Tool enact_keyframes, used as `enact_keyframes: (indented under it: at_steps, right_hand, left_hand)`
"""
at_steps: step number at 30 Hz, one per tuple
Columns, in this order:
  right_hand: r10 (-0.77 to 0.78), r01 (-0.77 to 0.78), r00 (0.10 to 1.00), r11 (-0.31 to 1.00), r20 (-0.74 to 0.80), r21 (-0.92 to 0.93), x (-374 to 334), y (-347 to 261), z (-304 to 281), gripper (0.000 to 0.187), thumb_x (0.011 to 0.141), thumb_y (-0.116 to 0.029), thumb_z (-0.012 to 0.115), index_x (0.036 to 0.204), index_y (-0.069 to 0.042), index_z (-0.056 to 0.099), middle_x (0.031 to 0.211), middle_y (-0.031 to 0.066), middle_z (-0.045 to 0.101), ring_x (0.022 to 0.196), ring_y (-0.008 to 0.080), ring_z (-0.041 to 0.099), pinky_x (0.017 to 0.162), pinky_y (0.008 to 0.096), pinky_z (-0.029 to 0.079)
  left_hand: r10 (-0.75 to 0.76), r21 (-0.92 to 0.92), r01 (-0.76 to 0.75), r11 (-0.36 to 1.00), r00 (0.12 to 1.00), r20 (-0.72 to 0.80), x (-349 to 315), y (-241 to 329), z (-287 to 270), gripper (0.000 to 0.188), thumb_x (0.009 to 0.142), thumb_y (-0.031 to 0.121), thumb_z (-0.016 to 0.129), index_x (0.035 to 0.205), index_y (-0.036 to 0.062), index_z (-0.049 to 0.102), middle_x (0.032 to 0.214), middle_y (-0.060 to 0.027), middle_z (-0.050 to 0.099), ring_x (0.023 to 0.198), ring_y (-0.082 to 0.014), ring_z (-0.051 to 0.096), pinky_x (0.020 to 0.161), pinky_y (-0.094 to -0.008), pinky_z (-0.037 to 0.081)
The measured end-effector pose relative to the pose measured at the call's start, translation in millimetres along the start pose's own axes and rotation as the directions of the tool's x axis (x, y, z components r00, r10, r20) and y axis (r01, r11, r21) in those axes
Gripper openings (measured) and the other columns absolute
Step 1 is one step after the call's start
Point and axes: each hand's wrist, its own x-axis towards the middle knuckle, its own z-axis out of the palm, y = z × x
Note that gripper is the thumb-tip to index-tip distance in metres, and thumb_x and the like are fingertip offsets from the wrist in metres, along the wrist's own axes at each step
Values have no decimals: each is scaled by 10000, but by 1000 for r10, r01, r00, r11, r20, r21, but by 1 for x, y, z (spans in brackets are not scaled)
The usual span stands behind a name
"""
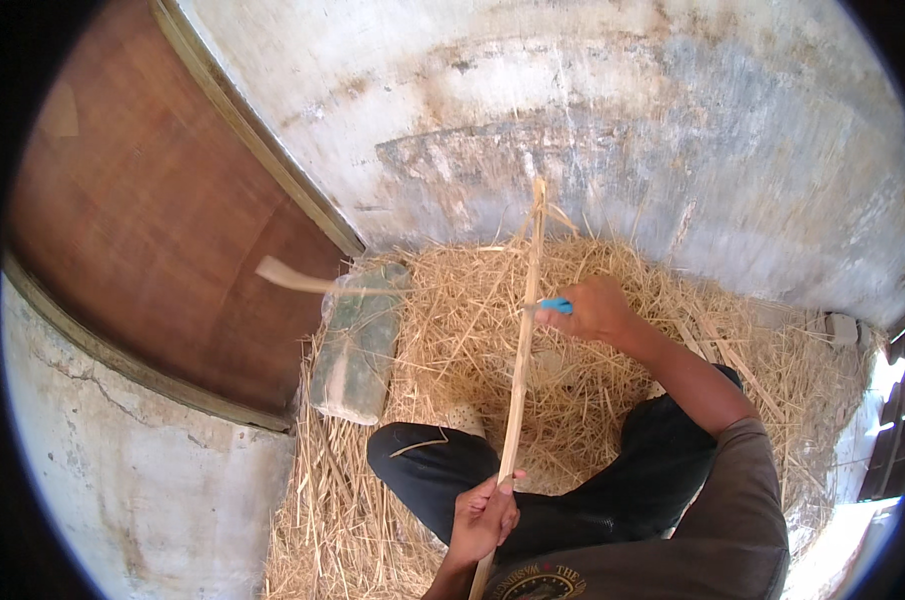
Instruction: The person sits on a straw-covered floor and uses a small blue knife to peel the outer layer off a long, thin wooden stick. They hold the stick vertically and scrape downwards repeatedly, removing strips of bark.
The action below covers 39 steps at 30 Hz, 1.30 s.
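Your left hand (485, 518) grips the stick (520, 375) low down. Your right hand (598, 308) holds a blue tool (558, 305) against the stick, higher up.

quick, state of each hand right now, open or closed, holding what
Left hand: closed, holding the wooden strip.
Right hand: closed, holding the blue-handled tool.
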Motion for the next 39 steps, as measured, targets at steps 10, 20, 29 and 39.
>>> enact_keyframes:
  at_steps: [10,20,29,39]
  right_hand:
    - [248,-277,958,929,-143,-244,50,112,-27,797,811,-789,382,699,-57,677,590,85,603,608,224,632,552,374,500]
    - [370,-606,789,598,489,525,55,113,-10,820,830,-797,320,516,-64,509,455,79,456,412,211,474,413,381,376]
    - [-35,34,999,999,19,14,-22,-16,-20,782,827,-778,369,547,-78,574,432,76,460,407,269,506,403,398,383]
    - [-155,155,988,988,2,12,-24,-42,-11,731,782,-785,440,564,-110,615,413,72,450,386,269,507,388,394,383]
  left_hand:
    - [-35,35,32,999,995,94,-3,-5,10,307,1026,180,404,1238,-4,527,543,25,375,390,-51,329,383,-208,295]
    - [-103,55,104,993,995,-16,8,-15,-1,292,1024,191,410,1173,0,573,523,26,394,383,-49,351,370,-203,293]
    - [72,27,-71,997,997,-31,24,-3,-8,336,1029,237,404,1189,-5,573,520,22,403,370,-38,345,356,-203,284]
    - [289,536,-154,830,941,-177,14,11,3,315,979,166,528,1169,-78,583,629,41,446,616,-20,373,516,-194,330]
